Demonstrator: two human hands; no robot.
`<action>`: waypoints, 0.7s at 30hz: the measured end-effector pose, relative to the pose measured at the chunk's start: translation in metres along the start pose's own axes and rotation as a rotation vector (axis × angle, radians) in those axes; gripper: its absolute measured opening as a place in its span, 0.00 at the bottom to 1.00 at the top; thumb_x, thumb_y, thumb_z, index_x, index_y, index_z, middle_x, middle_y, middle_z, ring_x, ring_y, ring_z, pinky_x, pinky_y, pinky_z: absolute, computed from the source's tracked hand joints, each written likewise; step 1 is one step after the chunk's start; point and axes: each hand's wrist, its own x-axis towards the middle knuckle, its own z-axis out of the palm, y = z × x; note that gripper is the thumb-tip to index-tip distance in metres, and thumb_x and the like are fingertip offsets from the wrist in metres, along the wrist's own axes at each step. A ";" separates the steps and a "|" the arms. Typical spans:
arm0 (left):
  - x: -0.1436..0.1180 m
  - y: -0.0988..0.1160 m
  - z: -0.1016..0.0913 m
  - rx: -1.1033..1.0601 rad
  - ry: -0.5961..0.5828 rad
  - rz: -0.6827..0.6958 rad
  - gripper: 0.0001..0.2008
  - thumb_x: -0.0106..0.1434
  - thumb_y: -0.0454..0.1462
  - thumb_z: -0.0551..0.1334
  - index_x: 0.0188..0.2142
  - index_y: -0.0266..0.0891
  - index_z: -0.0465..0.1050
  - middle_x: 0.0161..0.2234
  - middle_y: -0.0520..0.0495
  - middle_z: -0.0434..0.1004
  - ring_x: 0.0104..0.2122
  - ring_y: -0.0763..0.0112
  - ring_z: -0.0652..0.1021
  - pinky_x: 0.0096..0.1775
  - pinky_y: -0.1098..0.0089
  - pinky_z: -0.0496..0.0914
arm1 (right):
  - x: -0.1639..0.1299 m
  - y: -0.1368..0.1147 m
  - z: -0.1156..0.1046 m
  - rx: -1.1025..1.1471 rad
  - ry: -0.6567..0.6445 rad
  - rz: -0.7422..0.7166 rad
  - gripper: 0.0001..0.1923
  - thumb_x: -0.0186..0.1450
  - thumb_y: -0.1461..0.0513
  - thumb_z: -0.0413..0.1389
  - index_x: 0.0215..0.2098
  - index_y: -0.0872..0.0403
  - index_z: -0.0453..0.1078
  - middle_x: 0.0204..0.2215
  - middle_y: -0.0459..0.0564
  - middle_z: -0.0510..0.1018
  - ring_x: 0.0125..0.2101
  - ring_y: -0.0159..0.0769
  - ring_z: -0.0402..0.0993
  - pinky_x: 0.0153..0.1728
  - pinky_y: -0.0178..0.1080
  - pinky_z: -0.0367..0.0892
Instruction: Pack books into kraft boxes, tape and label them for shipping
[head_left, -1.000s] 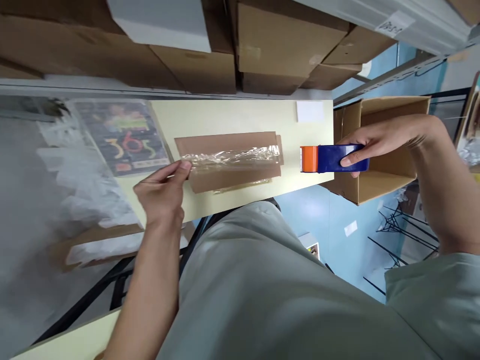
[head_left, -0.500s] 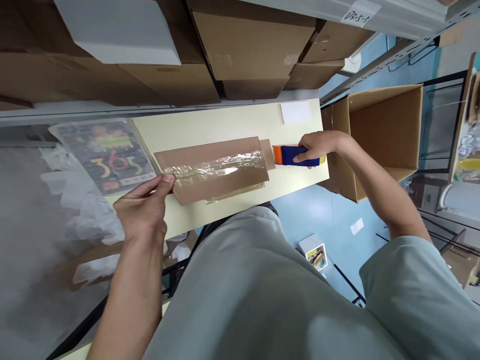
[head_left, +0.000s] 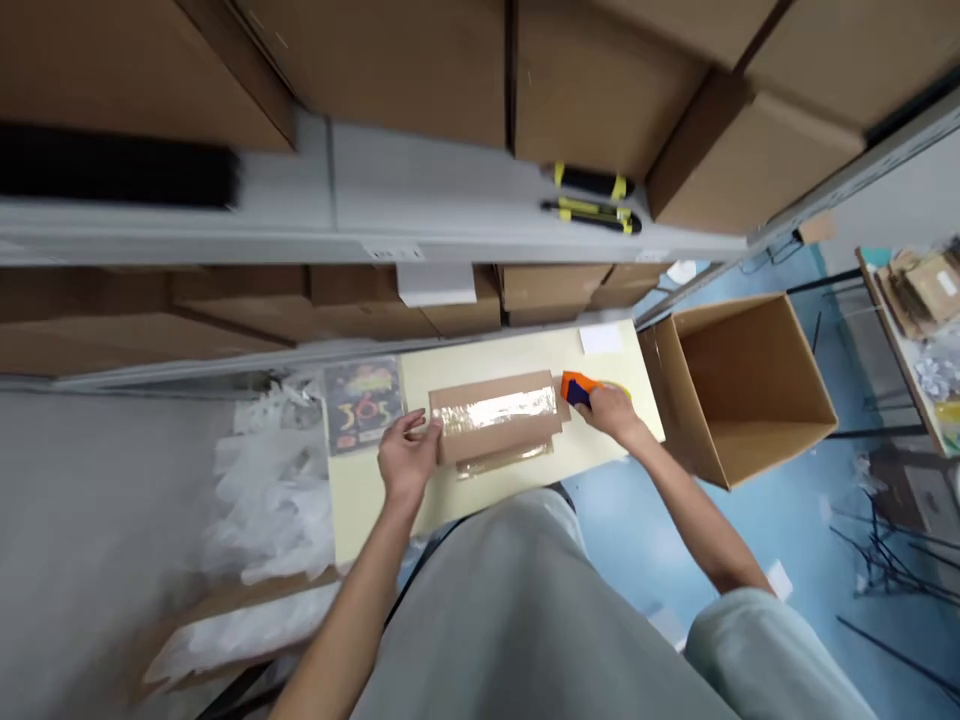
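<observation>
A flat brown cardboard parcel (head_left: pixel 496 436) lies on the pale yellow table (head_left: pixel 375 490), with a strip of clear tape (head_left: pixel 495 409) along its top. My left hand (head_left: pixel 407 461) rests at the parcel's left end, fingers on its edge. My right hand (head_left: pixel 611 412) grips a blue and orange tape dispenser (head_left: pixel 575 388) set on the table just right of the parcel.
A dark printed item in a clear sleeve (head_left: pixel 363 405) lies left of the parcel, beside crumpled plastic bags (head_left: pixel 262 490). An open cardboard box (head_left: pixel 739 390) stands to the right. Shelves above hold cardboard boxes and black-yellow tools (head_left: pixel 592 198). A white paper slip (head_left: pixel 601 340) lies at the table's far corner.
The view has pulled back and tilted up, showing more shelving. My right hand brought the dispenser down to the table by the parcel's right end. My left hand stays at the left end.
</observation>
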 end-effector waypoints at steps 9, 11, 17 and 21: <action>-0.052 0.156 0.038 -0.085 -0.064 0.824 0.18 0.76 0.42 0.57 0.59 0.46 0.80 0.59 0.39 0.83 0.60 0.50 0.79 0.64 0.46 0.73 | -0.022 -0.033 -0.102 0.316 0.518 -0.210 0.22 0.81 0.50 0.53 0.62 0.58 0.70 0.52 0.64 0.86 0.52 0.55 0.85 0.50 0.45 0.74; -0.049 0.192 0.039 -0.089 -0.018 0.884 0.20 0.76 0.39 0.56 0.62 0.47 0.79 0.63 0.40 0.80 0.63 0.50 0.77 0.65 0.46 0.72 | -0.012 -0.050 -0.133 0.328 0.639 -0.338 0.21 0.80 0.51 0.53 0.62 0.57 0.69 0.51 0.65 0.86 0.53 0.58 0.84 0.53 0.48 0.74; -0.002 0.256 0.028 -0.029 0.125 0.892 0.28 0.68 0.30 0.56 0.64 0.44 0.78 0.71 0.39 0.74 0.67 0.44 0.75 0.69 0.41 0.70 | 0.025 -0.099 -0.220 0.209 0.784 -0.466 0.23 0.80 0.55 0.54 0.64 0.64 0.69 0.50 0.70 0.86 0.55 0.57 0.83 0.65 0.50 0.66; 0.009 0.261 0.021 0.042 0.107 0.890 0.29 0.67 0.29 0.56 0.65 0.42 0.78 0.71 0.37 0.74 0.67 0.42 0.75 0.68 0.40 0.71 | 0.041 -0.123 -0.248 0.098 0.714 -0.439 0.22 0.79 0.57 0.54 0.65 0.63 0.70 0.52 0.70 0.86 0.56 0.55 0.82 0.66 0.48 0.63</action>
